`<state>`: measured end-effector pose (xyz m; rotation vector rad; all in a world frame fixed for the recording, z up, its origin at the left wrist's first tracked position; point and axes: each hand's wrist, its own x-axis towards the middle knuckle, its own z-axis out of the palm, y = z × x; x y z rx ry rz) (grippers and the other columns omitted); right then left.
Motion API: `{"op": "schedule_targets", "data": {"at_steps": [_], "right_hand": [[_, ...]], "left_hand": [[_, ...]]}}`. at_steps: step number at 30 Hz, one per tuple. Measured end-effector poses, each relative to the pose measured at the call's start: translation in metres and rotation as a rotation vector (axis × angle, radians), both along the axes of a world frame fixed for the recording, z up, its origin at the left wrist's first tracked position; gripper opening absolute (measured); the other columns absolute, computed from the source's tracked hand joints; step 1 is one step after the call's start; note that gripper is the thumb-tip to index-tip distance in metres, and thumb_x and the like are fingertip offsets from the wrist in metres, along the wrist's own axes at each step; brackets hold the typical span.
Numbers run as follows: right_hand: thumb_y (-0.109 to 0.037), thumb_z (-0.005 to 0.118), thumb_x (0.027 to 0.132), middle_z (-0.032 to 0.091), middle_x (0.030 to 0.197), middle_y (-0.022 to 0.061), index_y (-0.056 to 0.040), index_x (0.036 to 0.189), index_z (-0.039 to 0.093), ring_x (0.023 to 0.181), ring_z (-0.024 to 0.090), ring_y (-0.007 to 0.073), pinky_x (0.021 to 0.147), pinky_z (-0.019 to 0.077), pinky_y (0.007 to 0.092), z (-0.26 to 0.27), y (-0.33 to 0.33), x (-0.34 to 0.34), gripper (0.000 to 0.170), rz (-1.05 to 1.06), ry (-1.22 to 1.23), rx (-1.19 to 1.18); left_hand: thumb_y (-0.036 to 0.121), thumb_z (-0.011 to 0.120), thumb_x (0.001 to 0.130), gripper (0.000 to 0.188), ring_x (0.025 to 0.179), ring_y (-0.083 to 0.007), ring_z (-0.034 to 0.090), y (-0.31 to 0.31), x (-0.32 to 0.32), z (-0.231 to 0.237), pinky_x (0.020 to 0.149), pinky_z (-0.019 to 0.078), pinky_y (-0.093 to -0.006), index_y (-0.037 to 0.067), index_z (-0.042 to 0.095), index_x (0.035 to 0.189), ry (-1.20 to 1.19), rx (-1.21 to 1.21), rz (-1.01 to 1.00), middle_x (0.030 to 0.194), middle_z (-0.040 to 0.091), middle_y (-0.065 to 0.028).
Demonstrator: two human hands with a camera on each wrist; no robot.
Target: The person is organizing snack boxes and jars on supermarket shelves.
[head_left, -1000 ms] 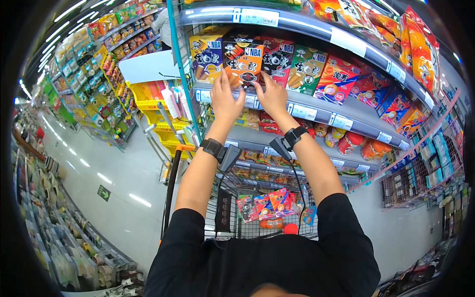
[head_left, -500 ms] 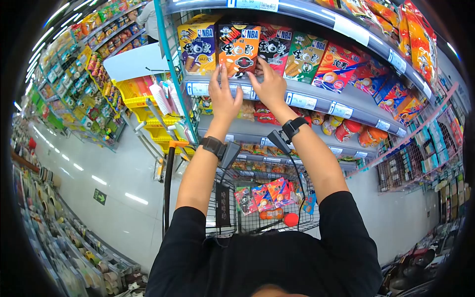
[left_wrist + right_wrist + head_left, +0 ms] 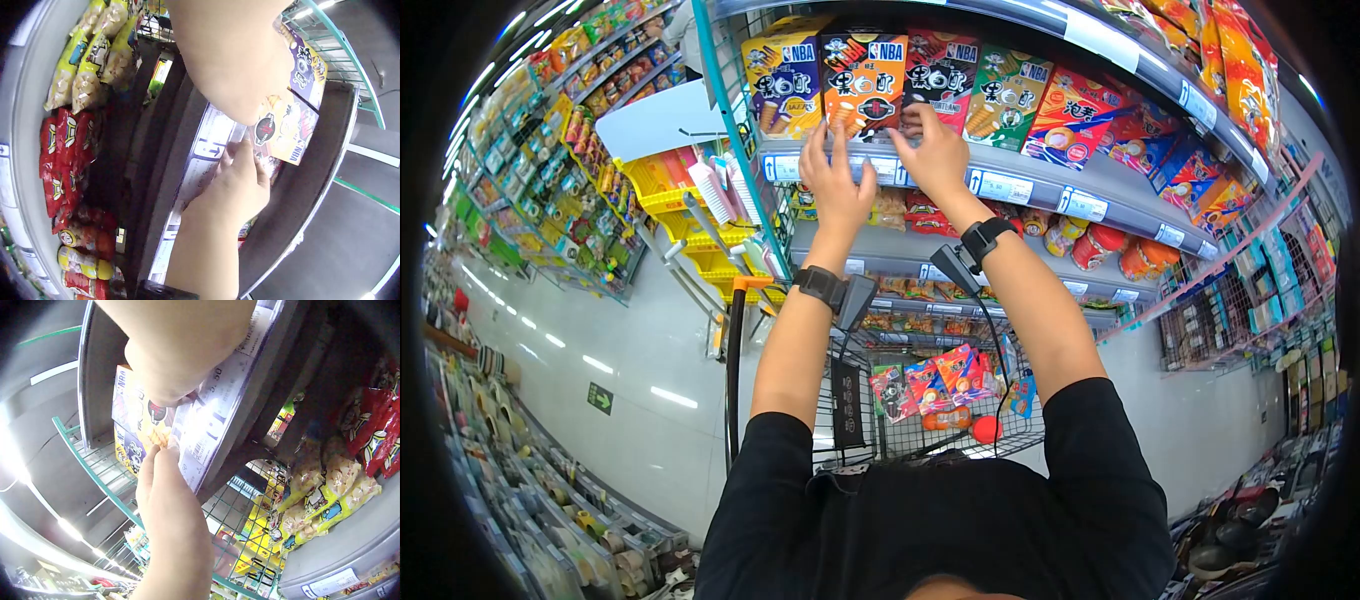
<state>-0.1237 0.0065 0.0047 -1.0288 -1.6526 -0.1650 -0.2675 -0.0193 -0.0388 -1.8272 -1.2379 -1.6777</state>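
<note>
My left hand (image 3: 838,190) and right hand (image 3: 935,158), loosely spread, flank the foot of an orange rectangular cardboard box (image 3: 864,82), standing front outward (presumably so shoppers see it).

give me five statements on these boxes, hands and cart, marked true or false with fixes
1. The orange box stands between the purple box and the red-and-black box. True.
2. The green box is left of the purple box. False: it is to the right.
3. The left hand and right hand are both near the orange box's lower part. True.
4. The cart holds just one packet. False: several packets lie in it.
5. The sleeves are white. False: they are black.
</note>
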Motion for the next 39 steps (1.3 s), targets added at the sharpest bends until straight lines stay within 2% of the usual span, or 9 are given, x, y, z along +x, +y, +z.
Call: {"op": "schedule_targets", "data": {"at_steps": [3, 8, 11, 20, 27, 29, 36, 39], "right_hand": [[-0.028, 0.071, 0.074, 0.069, 0.079, 0.0059, -0.0137, 0.097, 0.058, 0.073, 0.067, 0.0247, 0.059, 0.0501, 0.0373, 0.0, 0.001, 0.001, 0.03, -0.018, -0.026, -0.005], [-0.03, 0.069, 0.075, 0.068, 0.078, 0.0065, -0.0146, 0.093, 0.061, 0.071, 0.066, 0.027, 0.059, 0.0497, 0.039, 0.0, 0.001, 0.0, 0.025, -0.028, -0.039, 0.026], [-0.025, 0.072, 0.074, 0.07, 0.079, 0.0013, -0.0138, 0.093, 0.063, 0.073, 0.068, 0.0183, 0.059, 0.0517, 0.03, 0.002, -0.002, 0.0, 0.023, -0.091, -0.086, 0.025], [-0.026, 0.07, 0.076, 0.07, 0.079, 0.002, -0.0132, 0.095, 0.065, 0.07, 0.068, 0.0189, 0.058, 0.0511, 0.032, 0.0, 0.0, 0.0, 0.024, -0.102, -0.091, 0.044], [-0.029, 0.065, 0.078, 0.068, 0.075, 0.0052, -0.0109, 0.098, 0.065, 0.068, 0.066, 0.0238, 0.059, 0.0503, 0.0367, 0.005, -0.006, -0.001, 0.027, -0.112, -0.132, 0.011], [-0.029, 0.063, 0.079, 0.066, 0.072, 0.0092, -0.0081, 0.097, 0.064, 0.067, 0.064, 0.0277, 0.061, 0.0504, 0.0396, 0.005, -0.007, -0.001, 0.028, -0.093, -0.123, 0.038], [-0.027, 0.061, 0.077, 0.065, 0.073, 0.0145, -0.0045, 0.097, 0.063, 0.067, 0.064, 0.0307, 0.061, 0.0503, 0.0408, 0.005, -0.009, -0.001, 0.03, -0.104, -0.132, 0.073], [-0.025, 0.062, 0.076, 0.064, 0.073, 0.0156, -0.0025, 0.099, 0.06, 0.068, 0.063, 0.0321, 0.061, 0.0499, 0.0414, 0.003, -0.005, -0.001, 0.032, -0.103, -0.122, 0.116]], "left_hand": [[0.018, 0.061, 0.073, 0.067, 0.123, -0.0406, 0.034, 0.002, 0.0, -0.001, 0.102, 0.0233, -0.0515, 0.004, 0.039, 0.135, 0.004, 0.015, 0.032, 0.132, 0.037, -0.0229], [0.019, 0.061, 0.073, 0.065, 0.124, -0.0408, 0.032, 0.003, 0.002, -0.002, 0.102, 0.023, -0.0516, 0.003, 0.041, 0.133, 0.001, 0.008, 0.051, 0.133, 0.036, -0.0224], [0.017, 0.061, 0.073, 0.065, 0.125, -0.0414, 0.031, 0.003, 0.003, -0.002, 0.103, 0.0213, -0.0516, 0.002, 0.04, 0.133, 0.001, 0.003, 0.044, 0.134, 0.036, -0.0222], [0.016, 0.061, 0.075, 0.067, 0.127, -0.0414, 0.029, 0.0, 0.004, -0.001, 0.105, 0.0202, -0.0518, 0.001, 0.036, 0.135, -0.009, -0.007, 0.006, 0.136, 0.034, -0.0226], [0.019, 0.061, 0.075, 0.067, 0.129, -0.0412, 0.027, -0.005, 0.003, 0.002, 0.106, 0.0199, -0.0521, 0.006, 0.037, 0.137, 0.069, -0.055, 0.052, 0.138, 0.03, -0.0219], [0.019, 0.061, 0.076, 0.068, 0.129, -0.0411, 0.026, -0.007, 0.003, 0.003, 0.106, 0.0201, -0.052, 0.007, 0.037, 0.137, 0.078, -0.067, 0.058, 0.139, 0.029, -0.0219], [0.022, 0.062, 0.078, 0.069, 0.131, -0.0423, 0.023, -0.011, 0.002, 0.004, 0.107, 0.0196, -0.0521, 0.007, 0.034, 0.139, 0.11, -0.118, 0.063, 0.14, 0.027, -0.0231], [0.018, 0.061, 0.078, 0.068, 0.13, -0.0445, 0.024, -0.013, 0.0, 0.004, 0.106, 0.0199, -0.0524, 0.005, 0.034, 0.138, 0.102, -0.08, 0.014, 0.138, 0.029, -0.0247]]}}
